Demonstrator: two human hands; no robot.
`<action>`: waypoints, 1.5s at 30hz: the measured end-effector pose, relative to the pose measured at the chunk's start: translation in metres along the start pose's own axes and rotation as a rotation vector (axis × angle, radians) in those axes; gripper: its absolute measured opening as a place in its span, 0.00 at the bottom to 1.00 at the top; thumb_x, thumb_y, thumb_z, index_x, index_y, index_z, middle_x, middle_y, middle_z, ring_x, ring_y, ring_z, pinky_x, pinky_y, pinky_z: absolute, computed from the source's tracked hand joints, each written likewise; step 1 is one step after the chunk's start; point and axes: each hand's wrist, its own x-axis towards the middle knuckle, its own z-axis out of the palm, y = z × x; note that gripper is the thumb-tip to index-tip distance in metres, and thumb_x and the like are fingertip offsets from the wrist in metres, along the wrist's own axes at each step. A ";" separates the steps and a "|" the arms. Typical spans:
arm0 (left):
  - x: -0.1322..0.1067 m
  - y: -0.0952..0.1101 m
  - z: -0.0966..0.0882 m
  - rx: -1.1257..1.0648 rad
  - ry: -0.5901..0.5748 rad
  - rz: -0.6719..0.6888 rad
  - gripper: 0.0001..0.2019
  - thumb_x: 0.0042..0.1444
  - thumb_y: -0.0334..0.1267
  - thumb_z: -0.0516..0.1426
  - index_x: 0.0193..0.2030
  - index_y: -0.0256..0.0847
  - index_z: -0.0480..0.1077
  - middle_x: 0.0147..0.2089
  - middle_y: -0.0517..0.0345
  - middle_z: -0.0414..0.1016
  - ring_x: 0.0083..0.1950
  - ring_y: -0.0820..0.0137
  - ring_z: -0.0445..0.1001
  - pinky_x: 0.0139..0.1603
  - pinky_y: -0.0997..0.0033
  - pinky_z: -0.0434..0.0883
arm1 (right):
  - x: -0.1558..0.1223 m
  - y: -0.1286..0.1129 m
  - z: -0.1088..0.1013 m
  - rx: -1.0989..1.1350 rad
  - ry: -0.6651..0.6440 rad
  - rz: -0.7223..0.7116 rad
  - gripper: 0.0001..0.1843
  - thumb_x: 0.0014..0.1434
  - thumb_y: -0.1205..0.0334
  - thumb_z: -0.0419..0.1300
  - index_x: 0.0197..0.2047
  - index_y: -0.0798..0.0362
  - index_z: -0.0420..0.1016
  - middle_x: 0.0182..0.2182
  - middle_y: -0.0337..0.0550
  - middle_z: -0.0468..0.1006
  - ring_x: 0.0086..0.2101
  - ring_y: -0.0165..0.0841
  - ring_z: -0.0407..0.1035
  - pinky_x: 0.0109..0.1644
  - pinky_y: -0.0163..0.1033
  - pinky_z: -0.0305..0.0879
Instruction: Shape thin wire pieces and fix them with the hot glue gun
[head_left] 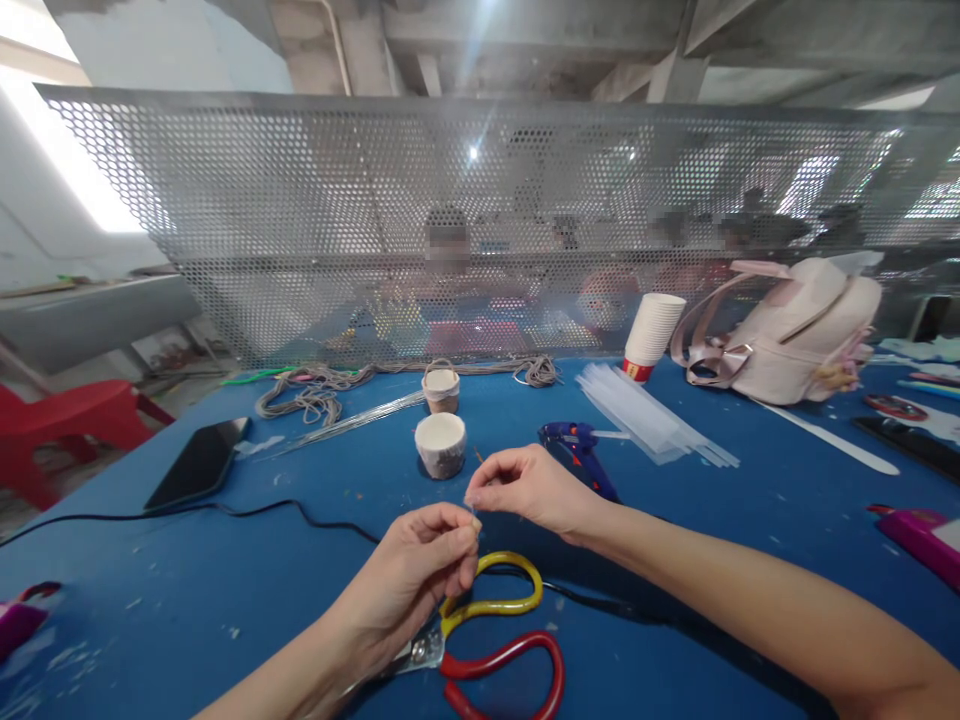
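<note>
In the middle of the head view, my left hand is closed in a pinch, its fingertips turned up. My right hand pinches just above and beside it, thumb against forefinger. A tiny pale bit shows at the fingertips, too small to name. Under and beside my left hand lie scissors with one yellow and one red handle; my hand and wrist cover part of the blades. Beyond the hands stand a small wrapped cup and a little basket-like cup with a handle. Behind my right hand lies a blue glue gun.
On the blue table are a phone, a black cable, grey cord, clear strips, stacked paper cups and a pink backpack. A perforated metal screen closes off the far edge; people sit behind it.
</note>
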 end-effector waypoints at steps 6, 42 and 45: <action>-0.001 -0.003 -0.001 -0.024 -0.028 -0.032 0.10 0.40 0.37 0.69 0.26 0.35 0.74 0.15 0.61 0.68 0.17 0.80 0.61 0.20 0.80 0.55 | 0.010 -0.001 -0.009 -0.054 -0.194 -0.061 0.06 0.42 0.61 0.68 0.25 0.55 0.79 0.24 0.36 0.75 0.28 0.27 0.64 0.37 0.35 0.61; -0.004 -0.001 0.010 0.157 0.185 0.124 0.16 0.40 0.40 0.67 0.36 0.37 0.73 0.19 0.62 0.71 0.20 0.78 0.64 0.23 0.79 0.60 | -0.026 -0.014 -0.013 -0.319 -0.101 -0.073 0.06 0.50 0.61 0.63 0.28 0.56 0.77 0.25 0.37 0.72 0.27 0.27 0.63 0.32 0.33 0.61; -0.004 -0.002 0.009 0.220 0.216 0.182 0.14 0.43 0.40 0.65 0.36 0.38 0.73 0.20 0.63 0.71 0.21 0.77 0.64 0.24 0.78 0.61 | -0.027 -0.009 -0.011 -0.302 -0.062 -0.052 0.07 0.50 0.60 0.63 0.28 0.56 0.76 0.22 0.35 0.69 0.25 0.26 0.60 0.30 0.32 0.59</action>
